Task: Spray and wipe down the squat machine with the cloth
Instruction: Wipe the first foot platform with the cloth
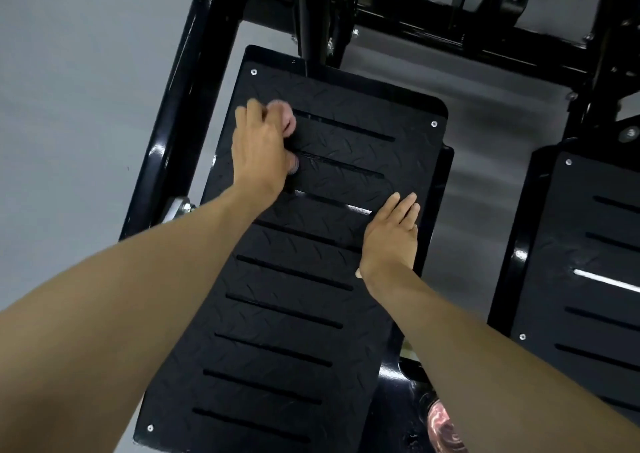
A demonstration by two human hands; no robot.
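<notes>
The grey floor (76,71) fills the left side and shows through between the bars of the squat machine (415,26). Its glossy black frame (180,113) runs up the left and across the top. The largest part before me is the near foot plate (294,314), a black slab with a diamond-tread surface, cut by a row of narrow crosswise slots. A second foot plate (595,244) of the same make lies to the right. It is apart from the first, with floor between them, and the picture's edge cuts it off.

Both my bare forearms reach out over the near plate. My left hand (261,147) is at the plate's far left part, not far from the corner. Its fingers are curled round the cloth (289,120) and press it onto the tread. The cloth is pink and bunched up, mostly hidden under my palm and fingers. It pokes out on the hand's right side, where it looks blurred. My right hand (393,234) lies flat near the same plate's right edge, fingers straight and close together, holding nothing.

Small silver screws (254,72) sit at the plate corners. A shiny pinkish thing (440,425) shows at the bottom edge beside my right forearm; I cannot tell what it is.
</notes>
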